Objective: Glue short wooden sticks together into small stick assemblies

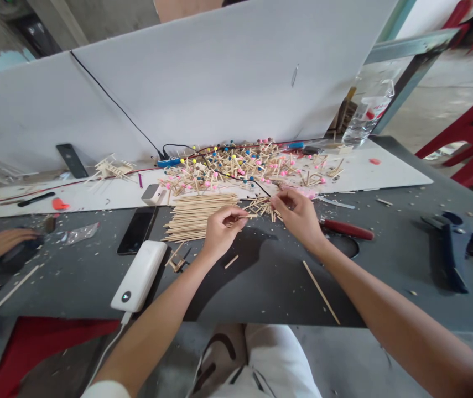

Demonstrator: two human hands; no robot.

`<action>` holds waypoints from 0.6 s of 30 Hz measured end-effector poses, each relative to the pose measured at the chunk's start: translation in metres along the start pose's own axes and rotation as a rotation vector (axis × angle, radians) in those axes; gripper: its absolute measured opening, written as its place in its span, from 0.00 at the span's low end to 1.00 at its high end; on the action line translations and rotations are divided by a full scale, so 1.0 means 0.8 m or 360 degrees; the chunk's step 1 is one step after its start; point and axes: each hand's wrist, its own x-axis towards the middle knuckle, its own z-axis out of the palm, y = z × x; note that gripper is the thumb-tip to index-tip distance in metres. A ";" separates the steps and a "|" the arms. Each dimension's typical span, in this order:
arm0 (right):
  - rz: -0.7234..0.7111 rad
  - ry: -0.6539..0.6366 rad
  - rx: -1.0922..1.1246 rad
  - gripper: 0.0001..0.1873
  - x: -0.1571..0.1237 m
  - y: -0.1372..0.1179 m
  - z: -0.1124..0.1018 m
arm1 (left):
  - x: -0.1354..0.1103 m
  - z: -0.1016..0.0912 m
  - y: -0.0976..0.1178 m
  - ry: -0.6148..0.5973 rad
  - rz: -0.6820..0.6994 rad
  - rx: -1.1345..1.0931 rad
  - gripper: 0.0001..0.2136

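My left hand (224, 228) is closed in a pinch on a short wooden stick (251, 216), which points right. My right hand (298, 214) is also closed, its fingertips at the end of a thin black cable (256, 183). Whatever else those fingers hold is hidden. Between and behind the hands lies a loose heap of short wooden sticks (263, 208). Long sticks (198, 215) lie side by side in a flat bundle just beyond my left hand. Farther back spreads a pile of short sticks with coloured ball ends (236, 163).
A white power bank (140, 276) and a black phone (136, 231) lie left. Right are a red-handled tool (348, 229), dark blue-handled pliers (454, 257) and a water bottle (369, 113). Another person's hand (6, 243) rests far left. A white panel (219, 77) stands behind.
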 end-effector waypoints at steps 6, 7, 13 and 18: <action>0.0382 -0.0573 0.0530 0.24 -0.005 -0.013 0.006 | 0.000 0.001 0.005 0.0028 0.0345 0.0171 0.05; 0.0422 -0.0644 0.0569 0.24 -0.006 -0.014 0.007 | 0.000 0.001 0.006 0.0024 0.0379 0.0200 0.04; 0.0384 -0.0570 0.0630 0.20 -0.010 -0.013 0.009 | -0.004 0.001 0.011 -0.0018 0.0240 0.0017 0.11; 0.0226 -0.0545 0.0464 0.17 -0.012 -0.015 0.011 | -0.004 0.002 0.009 -0.0107 -0.0200 -0.0184 0.17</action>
